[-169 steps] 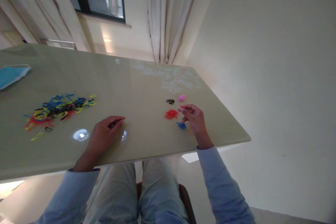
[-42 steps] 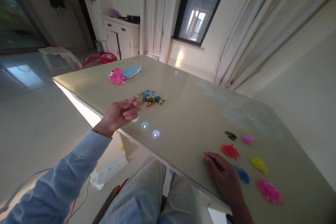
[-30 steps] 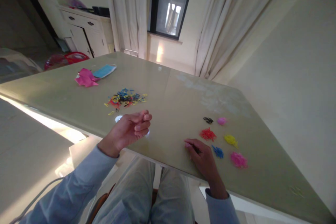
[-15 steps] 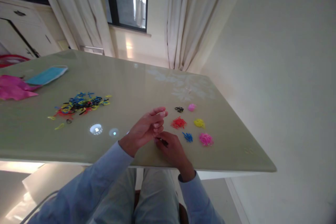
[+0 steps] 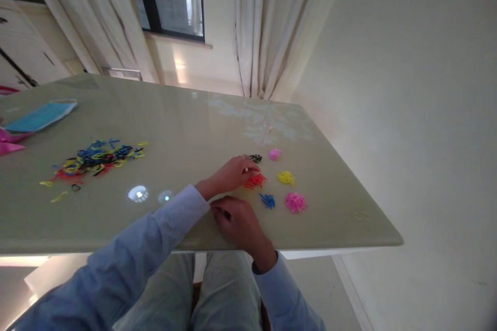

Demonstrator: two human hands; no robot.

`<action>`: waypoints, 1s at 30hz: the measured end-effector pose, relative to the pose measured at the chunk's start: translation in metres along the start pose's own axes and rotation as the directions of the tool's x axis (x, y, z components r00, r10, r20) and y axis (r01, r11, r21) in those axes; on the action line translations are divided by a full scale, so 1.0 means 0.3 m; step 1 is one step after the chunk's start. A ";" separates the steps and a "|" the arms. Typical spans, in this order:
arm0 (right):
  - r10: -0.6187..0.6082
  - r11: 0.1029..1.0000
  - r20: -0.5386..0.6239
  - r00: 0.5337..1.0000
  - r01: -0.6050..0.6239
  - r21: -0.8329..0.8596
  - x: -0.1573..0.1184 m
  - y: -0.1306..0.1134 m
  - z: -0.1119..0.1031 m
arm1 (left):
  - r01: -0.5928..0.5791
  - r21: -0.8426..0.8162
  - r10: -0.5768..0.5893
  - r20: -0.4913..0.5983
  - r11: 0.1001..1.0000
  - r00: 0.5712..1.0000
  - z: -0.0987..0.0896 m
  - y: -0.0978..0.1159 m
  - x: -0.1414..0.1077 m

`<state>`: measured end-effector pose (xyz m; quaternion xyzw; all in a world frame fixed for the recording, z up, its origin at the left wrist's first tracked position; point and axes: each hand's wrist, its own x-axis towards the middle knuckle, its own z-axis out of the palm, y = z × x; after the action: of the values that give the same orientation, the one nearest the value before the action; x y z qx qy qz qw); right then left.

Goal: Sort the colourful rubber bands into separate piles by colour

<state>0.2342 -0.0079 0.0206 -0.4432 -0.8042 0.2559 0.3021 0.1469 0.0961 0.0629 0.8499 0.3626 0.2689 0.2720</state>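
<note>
Small rubber bands lie on the glossy table in heaps sorted by colour. My left hand [image 5: 235, 173] reaches over the red rubber bands [image 5: 255, 181], fingers bent down and pressed together by the black rubber bands [image 5: 255, 158]; what its fingertips pinch is hidden. A thin pale loop shows on one finger. Closer to the table's front edge, my right hand [image 5: 240, 222] is curled closed beneath my left wrist. A dark bit shows within its grip, where black rubber bands appeared a moment earlier. Blue rubber bands [image 5: 267, 200] lie just right of it.
Yellow rubber bands [image 5: 286, 177], pink rubber bands [image 5: 296, 202] and a smaller pink heap [image 5: 275, 154] sit to the right. A mixed heap of rubber bands [image 5: 99, 158] spreads at left. Beyond it are a blue face mask [image 5: 42, 116] and a pink sheet [image 5: 10, 142].
My left hand has moved forward and right from above my right hand to the red and black heaps. My right hand has shifted slightly left. The view has turned a little right.
</note>
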 end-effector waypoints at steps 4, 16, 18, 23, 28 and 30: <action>-0.016 1.000 0.012 1.000 0.016 -0.016 -0.001 0.003 0.003 | 0.036 0.008 -0.036 -0.026 0.999 0.999 0.022 -0.024 -0.004; 0.013 0.999 -0.041 0.999 -0.011 0.052 -0.004 -0.003 -0.011 | 0.156 -0.224 -0.199 -0.186 0.962 0.962 -0.063 -0.045 -0.134; 0.012 0.998 -0.050 0.999 -0.009 0.062 -0.004 -0.003 -0.014 | 0.198 -0.246 -0.252 -0.211 0.949 0.945 -0.093 -0.063 -0.184; 0.002 0.996 -0.044 0.999 0.002 0.089 -0.007 0.002 -0.020 | 0.253 -0.189 -0.298 -0.270 0.949 0.916 -0.163 -0.122 -0.327; 0.028 0.996 -0.056 0.998 -0.023 0.083 -0.011 0.014 -0.027 | 0.311 -0.141 -0.341 -0.347 0.940 0.874 -0.216 -0.187 -0.487; 0.068 0.995 -0.050 0.996 -0.064 0.079 -0.010 0.020 -0.031 | 0.324 -0.194 -0.375 -0.375 0.926 0.848 -0.225 -0.206 -0.533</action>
<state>0.2454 -0.0063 0.0223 -0.4641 -0.7703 0.2850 0.3317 -0.0212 0.0285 0.0283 0.6766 0.5425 0.4069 0.2871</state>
